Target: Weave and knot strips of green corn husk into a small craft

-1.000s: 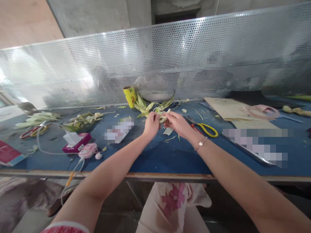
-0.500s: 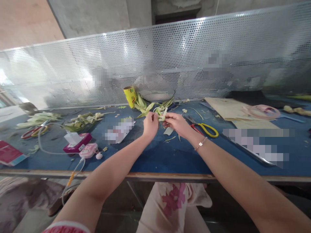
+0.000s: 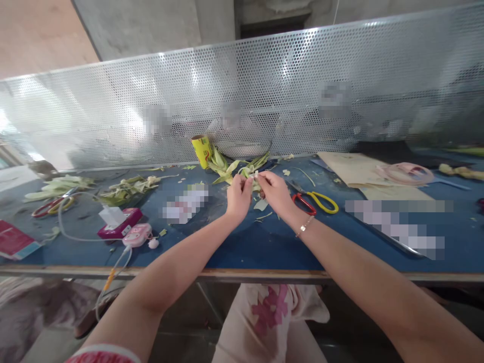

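The yellow tube [image 3: 201, 151] serves as the landmark. Nearer the person than the tube and to its right, the left hand [image 3: 239, 195] and right hand [image 3: 277, 194] meet over the table [image 3: 227, 252], each with thumb and fingers closed in a pinch on a small pale husk strip [image 3: 254, 175]. The fingers hide much of the strip, so how it is folded cannot be told.

The strip looks thin, so a hard pull between the two pinches could split it, and a loose pinch could let it spring open. The husk pile [image 3: 226, 173] just beside the tube on its right lies close beyond the fingers, and a stray leaf could catch there. Farther right of the tube, scissors [image 3: 321, 201] lie near the right wrist; a sideways sweep could knock them.

Behind the tube, a mesh screen [image 3: 242, 91] limits reaching forward. The widest room for the wrists is nearer the person than the tube, back to the table's front edge, where the forearms cross over.
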The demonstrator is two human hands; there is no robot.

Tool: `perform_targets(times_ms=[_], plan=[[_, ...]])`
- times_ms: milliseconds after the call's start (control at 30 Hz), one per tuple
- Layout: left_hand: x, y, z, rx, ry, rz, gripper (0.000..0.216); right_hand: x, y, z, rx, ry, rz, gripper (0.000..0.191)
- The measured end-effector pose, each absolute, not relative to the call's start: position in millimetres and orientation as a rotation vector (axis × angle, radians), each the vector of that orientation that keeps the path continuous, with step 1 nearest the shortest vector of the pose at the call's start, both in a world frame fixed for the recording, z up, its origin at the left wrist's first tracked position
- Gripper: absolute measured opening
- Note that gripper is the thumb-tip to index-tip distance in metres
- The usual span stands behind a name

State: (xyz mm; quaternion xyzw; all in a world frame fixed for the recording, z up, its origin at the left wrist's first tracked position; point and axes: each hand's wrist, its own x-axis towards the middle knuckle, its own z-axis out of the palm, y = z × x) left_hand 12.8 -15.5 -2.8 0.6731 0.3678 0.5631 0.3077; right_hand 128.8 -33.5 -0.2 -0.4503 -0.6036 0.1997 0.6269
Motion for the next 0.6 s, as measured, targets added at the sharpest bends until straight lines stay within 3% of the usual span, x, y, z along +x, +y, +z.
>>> perform_targets(times_ms=[600], plan=[[12.2,-15.7,0.3,1.7,1.013,1.471,0.024,125.7,-37.4,-0.6,-1.019,-1.527,0.489,0.025]])
